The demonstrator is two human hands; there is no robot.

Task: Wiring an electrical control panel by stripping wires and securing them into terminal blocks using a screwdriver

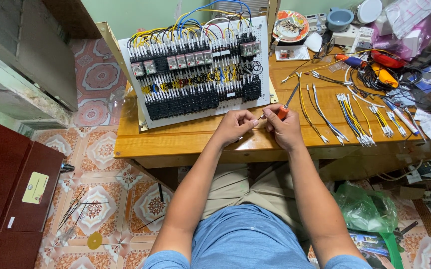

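Note:
My right hand grips a screwdriver with an orange handle, its dark shaft pointing up and away over the wooden table. My left hand pinches a thin wire end close to the screwdriver handle; the two hands nearly touch. Just beyond them leans a white perforated panel packed with black terminal blocks, relays and yellow, blue and black wiring.
Bundles of cut wires with ferrules lie to the right. Tools, cables, a plate and boxes crowd the far right. A dark red cabinet stands at left on the tiled floor. A green plastic bag sits at my right knee.

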